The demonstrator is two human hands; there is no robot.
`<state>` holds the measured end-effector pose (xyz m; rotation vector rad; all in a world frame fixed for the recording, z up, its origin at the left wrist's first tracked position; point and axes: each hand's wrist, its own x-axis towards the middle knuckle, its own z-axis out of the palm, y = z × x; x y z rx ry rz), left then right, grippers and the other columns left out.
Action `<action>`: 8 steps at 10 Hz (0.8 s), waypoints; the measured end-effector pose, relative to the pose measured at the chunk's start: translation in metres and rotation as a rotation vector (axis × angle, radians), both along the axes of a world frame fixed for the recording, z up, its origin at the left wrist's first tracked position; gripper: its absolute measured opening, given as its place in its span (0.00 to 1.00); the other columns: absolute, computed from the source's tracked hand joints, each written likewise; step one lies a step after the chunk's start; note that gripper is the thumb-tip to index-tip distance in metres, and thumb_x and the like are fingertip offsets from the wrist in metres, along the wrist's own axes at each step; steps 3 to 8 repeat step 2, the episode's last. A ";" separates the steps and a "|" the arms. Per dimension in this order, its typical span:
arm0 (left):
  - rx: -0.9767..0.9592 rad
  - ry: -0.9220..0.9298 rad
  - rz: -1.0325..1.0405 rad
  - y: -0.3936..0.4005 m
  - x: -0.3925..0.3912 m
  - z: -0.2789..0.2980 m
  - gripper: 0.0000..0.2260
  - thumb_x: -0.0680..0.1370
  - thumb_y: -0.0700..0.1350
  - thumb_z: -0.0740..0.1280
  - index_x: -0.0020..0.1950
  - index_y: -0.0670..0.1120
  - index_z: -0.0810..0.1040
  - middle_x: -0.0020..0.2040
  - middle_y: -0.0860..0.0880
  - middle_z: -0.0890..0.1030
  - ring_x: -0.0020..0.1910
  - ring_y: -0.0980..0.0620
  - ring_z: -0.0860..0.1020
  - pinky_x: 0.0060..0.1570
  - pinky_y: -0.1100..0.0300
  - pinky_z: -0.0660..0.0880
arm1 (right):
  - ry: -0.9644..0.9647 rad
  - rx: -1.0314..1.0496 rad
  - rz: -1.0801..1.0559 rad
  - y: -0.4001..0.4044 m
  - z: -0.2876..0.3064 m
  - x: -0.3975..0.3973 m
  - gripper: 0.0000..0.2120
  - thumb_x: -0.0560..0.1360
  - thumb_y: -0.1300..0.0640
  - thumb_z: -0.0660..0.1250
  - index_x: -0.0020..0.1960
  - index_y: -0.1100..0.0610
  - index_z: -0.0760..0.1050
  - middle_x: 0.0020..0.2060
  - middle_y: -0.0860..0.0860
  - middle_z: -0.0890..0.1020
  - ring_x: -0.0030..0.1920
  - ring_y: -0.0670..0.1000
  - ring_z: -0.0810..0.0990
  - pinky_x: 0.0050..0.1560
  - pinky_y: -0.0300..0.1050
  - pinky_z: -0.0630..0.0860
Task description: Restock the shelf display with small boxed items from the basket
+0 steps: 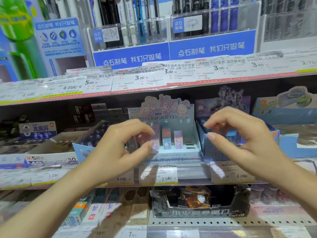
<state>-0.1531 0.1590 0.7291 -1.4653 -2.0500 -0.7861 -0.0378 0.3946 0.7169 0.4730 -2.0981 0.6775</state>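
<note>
A pastel cartoon-character display box (192,143) stands on the middle shelf. Several small upright boxed items (166,140) with reddish tops line its front row. My left hand (120,148) is at the left end of that row, thumb and forefinger curled close around one reddish small box (143,137); blur hides whether they grip it. My right hand (243,134) hovers to the right, in front of a neighbouring blue display box (204,145), its fingers curved and apart with nothing in them. No basket is in view.
Price labels (167,177) run along the shelf edge. A white open carton (56,152) sits to the left and a black display box (202,212) on the shelf below. Pen racks (212,47) fill the shelf above, whose front edge overhangs my hands.
</note>
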 end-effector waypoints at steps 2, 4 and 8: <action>0.222 -0.294 0.097 -0.011 0.034 -0.035 0.10 0.70 0.52 0.63 0.32 0.49 0.77 0.28 0.49 0.76 0.26 0.60 0.70 0.29 0.65 0.68 | -0.009 -0.356 0.143 0.012 -0.036 0.043 0.12 0.69 0.38 0.65 0.43 0.46 0.71 0.35 0.46 0.76 0.34 0.49 0.74 0.36 0.40 0.72; 0.222 -0.294 0.097 -0.011 0.034 -0.035 0.10 0.70 0.52 0.63 0.32 0.49 0.77 0.28 0.49 0.76 0.26 0.60 0.70 0.29 0.65 0.68 | -0.009 -0.356 0.143 0.012 -0.036 0.043 0.12 0.69 0.38 0.65 0.43 0.46 0.71 0.35 0.46 0.76 0.34 0.49 0.74 0.36 0.40 0.72; 0.222 -0.294 0.097 -0.011 0.034 -0.035 0.10 0.70 0.52 0.63 0.32 0.49 0.77 0.28 0.49 0.76 0.26 0.60 0.70 0.29 0.65 0.68 | -0.009 -0.356 0.143 0.012 -0.036 0.043 0.12 0.69 0.38 0.65 0.43 0.46 0.71 0.35 0.46 0.76 0.34 0.49 0.74 0.36 0.40 0.72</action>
